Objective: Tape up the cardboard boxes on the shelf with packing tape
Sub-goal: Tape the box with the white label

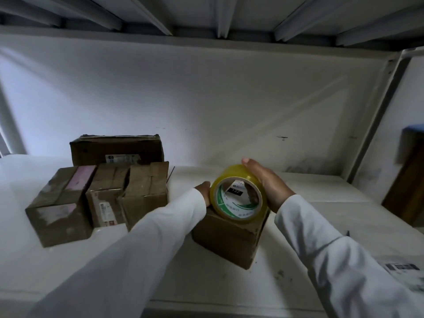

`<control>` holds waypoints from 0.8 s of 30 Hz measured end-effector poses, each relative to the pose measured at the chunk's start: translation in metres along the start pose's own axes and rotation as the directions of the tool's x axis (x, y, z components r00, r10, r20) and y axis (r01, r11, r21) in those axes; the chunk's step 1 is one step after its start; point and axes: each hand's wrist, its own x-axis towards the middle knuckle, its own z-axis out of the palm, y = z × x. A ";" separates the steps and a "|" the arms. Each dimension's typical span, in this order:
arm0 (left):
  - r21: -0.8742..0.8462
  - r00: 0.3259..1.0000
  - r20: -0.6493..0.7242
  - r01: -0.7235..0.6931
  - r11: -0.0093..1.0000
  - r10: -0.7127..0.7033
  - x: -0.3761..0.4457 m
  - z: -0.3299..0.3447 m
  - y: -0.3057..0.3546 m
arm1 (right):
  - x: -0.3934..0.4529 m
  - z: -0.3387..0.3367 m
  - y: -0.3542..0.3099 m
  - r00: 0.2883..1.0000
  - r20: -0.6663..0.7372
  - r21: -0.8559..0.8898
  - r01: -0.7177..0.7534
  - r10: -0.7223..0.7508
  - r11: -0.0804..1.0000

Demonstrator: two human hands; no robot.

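- Head view, nearest first: white sleeves (pixel 142 244) are seen reaching from the near edge onto the white shelf (pixel 229 285).
- Right hand (pixel 268 187) is curled over the far-right side of the yellow tape roll (pixel 238 193); the roll is gripped and stood on edge, its open core facing the camera.
- Left hand (pixel 204 191) is mostly hidden behind its sleeve and the roll. It touches the roll's left side at the top of the small box (pixel 227 239); how far it is open cannot be told.
- The roll rests on the top of the small box, which sits near the middle of the shelf.
- Three boxes (pixel 98 198) are packed side by side to the left, with a larger box (pixel 117 149) behind them at the far wall.
- Judgement: the tape end is likely being sought or started. The free end should be pressed down over the box's far edge first, the box steadied by the left hand, and the roll drawn along the flap seam under even tension so that wrinkles are avoided.
- Risk: the light box may slide when the tape is pulled.
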 end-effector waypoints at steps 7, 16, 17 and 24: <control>0.095 0.999 0.034 0.011 0.995 -0.014 0.000 0.001 -0.006 | -0.008 0.000 -0.034 0.992 0.094 -0.344 -0.051 0.089 0.938; 0.038 0.994 0.051 0.095 0.995 -0.097 -0.028 -0.011 0.014 | -0.054 -0.052 -0.025 0.889 0.088 -0.634 -0.298 0.450 0.713; 0.033 0.993 0.045 0.107 0.994 -0.108 -0.031 -0.011 0.016 | -0.058 -0.049 -0.010 0.871 0.087 -0.633 -0.327 0.484 0.702; -0.001 0.981 0.098 0.170 0.986 -0.169 -0.040 -0.017 0.015 | -0.067 -0.047 0.008 0.924 0.049 -0.555 -0.289 0.378 0.780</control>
